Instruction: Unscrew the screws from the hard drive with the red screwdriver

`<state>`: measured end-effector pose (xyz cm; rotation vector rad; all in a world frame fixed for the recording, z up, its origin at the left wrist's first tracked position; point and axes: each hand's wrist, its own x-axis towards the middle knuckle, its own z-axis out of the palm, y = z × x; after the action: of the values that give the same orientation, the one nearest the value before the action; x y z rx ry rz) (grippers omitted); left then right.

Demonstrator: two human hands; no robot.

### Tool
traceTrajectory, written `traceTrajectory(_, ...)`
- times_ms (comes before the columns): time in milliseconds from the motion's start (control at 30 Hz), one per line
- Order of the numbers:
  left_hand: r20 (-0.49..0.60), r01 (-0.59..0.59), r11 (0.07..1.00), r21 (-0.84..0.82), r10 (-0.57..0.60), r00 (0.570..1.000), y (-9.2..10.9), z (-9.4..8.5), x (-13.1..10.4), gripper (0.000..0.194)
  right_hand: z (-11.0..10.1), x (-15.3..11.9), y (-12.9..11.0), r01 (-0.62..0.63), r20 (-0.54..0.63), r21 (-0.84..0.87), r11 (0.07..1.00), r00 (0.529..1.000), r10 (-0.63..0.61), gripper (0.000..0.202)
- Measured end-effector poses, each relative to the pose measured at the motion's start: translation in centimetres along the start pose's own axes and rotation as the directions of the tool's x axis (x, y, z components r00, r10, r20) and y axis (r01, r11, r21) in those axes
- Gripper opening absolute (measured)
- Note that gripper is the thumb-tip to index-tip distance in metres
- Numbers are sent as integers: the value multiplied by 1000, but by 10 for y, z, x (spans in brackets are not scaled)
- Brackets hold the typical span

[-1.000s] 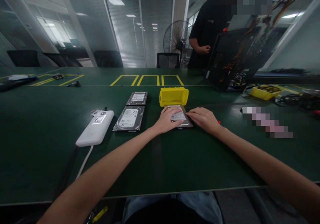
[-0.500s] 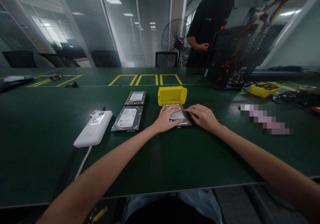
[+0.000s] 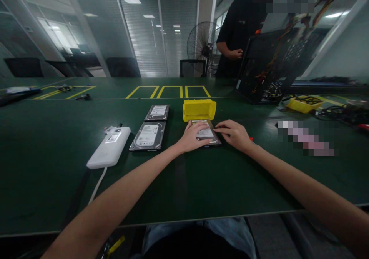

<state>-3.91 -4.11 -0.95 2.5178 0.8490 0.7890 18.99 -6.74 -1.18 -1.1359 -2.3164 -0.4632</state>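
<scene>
A hard drive (image 3: 206, 133) with a pale label lies flat on the green table. My left hand (image 3: 194, 137) holds it from the left, fingers across its top and thumb near its front edge. At the drive's right edge, my right hand (image 3: 234, 134) has its thumb and fingertips drawn together; whatever is between them is too small to make out. Just behind the drive, a yellow plastic bin (image 3: 199, 110) lies with its opening towards me. Something red (image 3: 251, 139) shows partly behind my right wrist.
Two more hard drives, a near one (image 3: 148, 136) and a far one (image 3: 157, 112), lie left of my hands. Further left is a white power bank (image 3: 109, 147) with a cable. An open computer case (image 3: 259, 70) stands at the back right, by a person (image 3: 242, 28). Beside it sits a yellow tray (image 3: 305, 104) of cables.
The view has shifted very slightly. My left hand stays on the hard drive, and my right fingertips remain at its right edge with hardly any movement.
</scene>
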Motion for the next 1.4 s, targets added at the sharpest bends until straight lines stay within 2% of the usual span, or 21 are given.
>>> traceTrajectory(133, 12, 11, 1000, -7, -11, 1000, 2, -2, -1, 54, 1, 0, 0, -65, -16, 19, 998, 998, 66, 32)
traceTrajectory(433, 7, -3, 1000, -2, 3, 1000, 1, -2, -1, 54, 0, -1, 2, -31, 49, 11, 999, 998, 31, 34)
traceTrajectory(500, 10, 0, 1000, 3, 0, 1000, 1, -1, -1, 53, 2, 0, 2, -81, 38, 53, 995, 996, 79, 32)
traceTrajectory(600, 18, 1, 1000, 6, -1, 1000, 0, -1, -1, 53, 4, 4, 3, -216, 23, 150, 965, 976, 215, 26)
traceTrajectory(700, 12, -6, 1000, 11, 5, 1000, -1, 0, 0, 53, 5, 10, 1, -298, 64, 251, 921, 954, 291, 24)
traceTrajectory(800, 11, -8, 1000, 19, 8, 1000, -2, 1, 0, 54, 2, 14, -2, -326, 105, 313, 892, 945, 308, 22)
traceTrajectory(1033, 27, 0, 999, 36, -1, 1000, 1, -2, 0, 54, 1, 15, 0, -367, 164, 336, 867, 930, 330, 16)
traceTrajectory(1267, 47, 2, 1000, 16, -3, 999, 4, -4, -1, 54, 3, 19, 5, -476, 239, 409, 778, 879, 412, 17)
traceTrajectory(1400, 37, -3, 1000, 10, 3, 999, 2, -3, -1, 54, 3, 20, 6, -492, 246, 411, 768, 871, 426, 19)
